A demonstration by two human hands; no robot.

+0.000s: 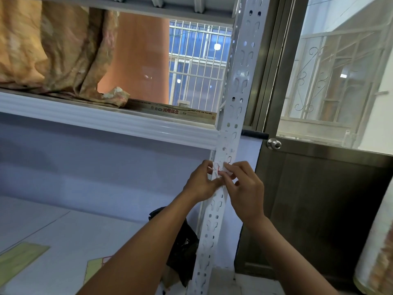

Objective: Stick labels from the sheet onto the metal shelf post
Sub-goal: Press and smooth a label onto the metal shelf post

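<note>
Label at metal shelf post

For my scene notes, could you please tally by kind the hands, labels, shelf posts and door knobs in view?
Hands: 2 (left hand, right hand)
Label: 1, pinched by both hands at the post
Metal shelf post: 1
Door knob: 1
Total: 5
</note>
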